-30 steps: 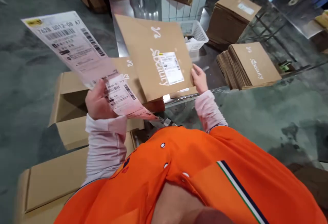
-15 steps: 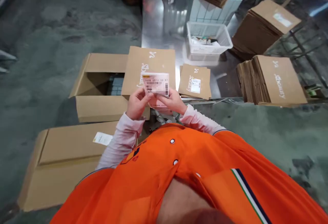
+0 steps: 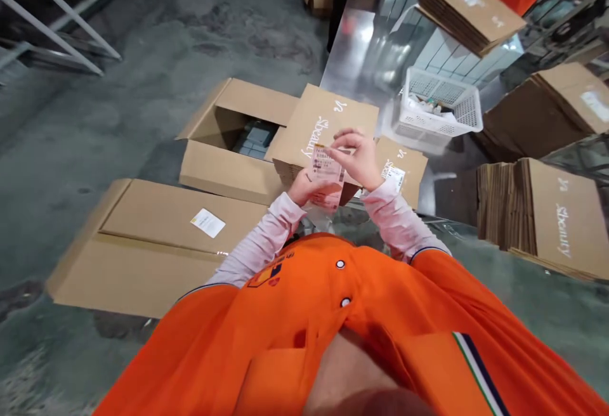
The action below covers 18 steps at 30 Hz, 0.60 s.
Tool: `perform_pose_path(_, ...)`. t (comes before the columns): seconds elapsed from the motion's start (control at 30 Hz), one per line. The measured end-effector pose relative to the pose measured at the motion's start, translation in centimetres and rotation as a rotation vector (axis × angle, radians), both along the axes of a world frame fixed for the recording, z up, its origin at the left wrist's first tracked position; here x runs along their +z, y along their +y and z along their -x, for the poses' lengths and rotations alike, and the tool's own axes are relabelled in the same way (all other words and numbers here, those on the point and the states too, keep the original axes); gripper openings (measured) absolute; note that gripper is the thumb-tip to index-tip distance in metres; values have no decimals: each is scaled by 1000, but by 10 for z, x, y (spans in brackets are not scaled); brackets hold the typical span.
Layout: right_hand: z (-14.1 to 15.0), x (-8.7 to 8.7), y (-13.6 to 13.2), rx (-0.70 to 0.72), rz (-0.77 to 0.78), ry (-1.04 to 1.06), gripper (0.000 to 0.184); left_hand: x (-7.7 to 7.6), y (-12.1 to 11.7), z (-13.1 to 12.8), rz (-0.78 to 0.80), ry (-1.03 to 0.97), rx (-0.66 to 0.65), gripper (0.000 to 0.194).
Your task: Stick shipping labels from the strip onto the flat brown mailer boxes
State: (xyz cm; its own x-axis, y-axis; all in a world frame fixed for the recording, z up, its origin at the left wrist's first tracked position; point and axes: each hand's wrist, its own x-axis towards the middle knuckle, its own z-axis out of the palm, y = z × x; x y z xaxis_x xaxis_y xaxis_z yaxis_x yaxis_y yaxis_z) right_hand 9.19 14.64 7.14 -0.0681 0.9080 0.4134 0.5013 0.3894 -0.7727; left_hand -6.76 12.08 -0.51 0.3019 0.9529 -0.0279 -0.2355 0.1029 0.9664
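A printed shipping label with a barcode [image 3: 329,174], pinkish and part of what looks like a thin wad, is held over the edge of a brown carton stack. My left hand [image 3: 303,186] grips its lower left side, thumb across the front. With fingertips pinched together, my right hand [image 3: 360,159] is at the label's upper edge. Beneath my hands lie flat cartons marked "sbeauty" [image 3: 320,111]. Smaller flat cartons [image 3: 413,165] with a white label lie just right of my right wrist.
An open carton [image 3: 228,172] holding grey-blue boxes stands at left. Nearer me is a closed carton [image 3: 157,276] with a white label. A white basket [image 3: 445,127] sits on the metal table [image 3: 354,39]. More carton stacks [image 3: 571,213] stand at right. Part of another person shows at the top.
My right hand has moved from the label's lower right up to its upper edge. My left hand keeps hold of the label, now more upright. The view has swung left.
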Motion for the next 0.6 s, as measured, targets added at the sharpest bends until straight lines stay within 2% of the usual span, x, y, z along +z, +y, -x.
perform_pose_path(0.03,-3,-3,16,-36,-43,-35,23,-6,1,3,35,25,-78,65)
perform_pose_path(0.1,-10,-12,50,-135,-66,-109,22,-19,-2,12,113,87,-149,65)
perform_pose_path(0.2,-21,-32,93,-290,75,-245,28,-36,-16,26,234,117,-145,68)
perform_pose_path(0.27,-25,-45,111,-379,232,-378,47,-43,-29,36,319,149,-121,70)
perform_pose_path(0.33,-24,-53,120,-376,318,-556,75,-46,-45,46,408,180,-116,71)
perform_pose_path(0.4,-18,-58,121,-222,306,-735,88,-43,-60,60,493,184,-171,69)
perform_pose_path(0.47,-8,-61,111,14,259,-844,83,-35,-68,74,518,152,-214,64)
perform_pose_path(0.5,-3,-62,101,122,233,-862,80,-28,-68,81,496,129,-192,61)
perform_pose_path(0.53,2,-63,88,218,198,-857,80,-20,-64,86,455,108,-136,60)
perform_pose_path(0.6,7,-65,54,410,114,-780,80,-2,-46,91,343,73,74,58)
